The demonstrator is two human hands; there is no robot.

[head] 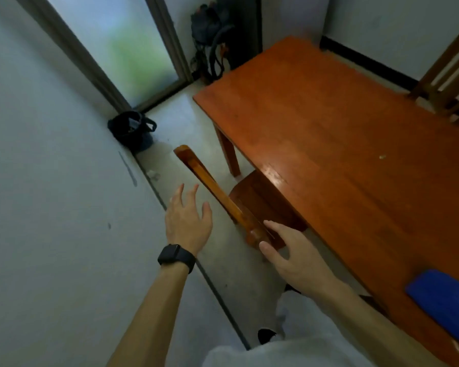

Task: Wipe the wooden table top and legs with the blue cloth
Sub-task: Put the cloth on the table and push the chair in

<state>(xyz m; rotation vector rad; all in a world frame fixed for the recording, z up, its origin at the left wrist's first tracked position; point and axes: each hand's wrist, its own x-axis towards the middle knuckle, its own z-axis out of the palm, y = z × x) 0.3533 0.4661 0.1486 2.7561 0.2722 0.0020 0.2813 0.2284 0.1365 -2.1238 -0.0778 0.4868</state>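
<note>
The wooden table (pixel 329 123) fills the right side, its reddish top bare apart from a small crumb (pixel 382 157). One table leg (pixel 229 154) shows under the near left corner. The blue cloth (pixel 443 303) lies folded on the table's near right edge. My left hand (pixel 187 221), with a black watch on the wrist, hovers with fingers spread just left of a wooden chair's backrest (pixel 217 197). My right hand (pixel 289 255) is open, fingers straight, at the near end of that backrest. Neither hand holds anything.
The chair's seat (pixel 263 200) is tucked partly under the table. A dark bag (pixel 131 131) sits on the floor by the glass door (pixel 133 46). More bags (pixel 210 41) stand in the far corner. Another chair (pixel 451 75) is at the far right. The wall is close on the left.
</note>
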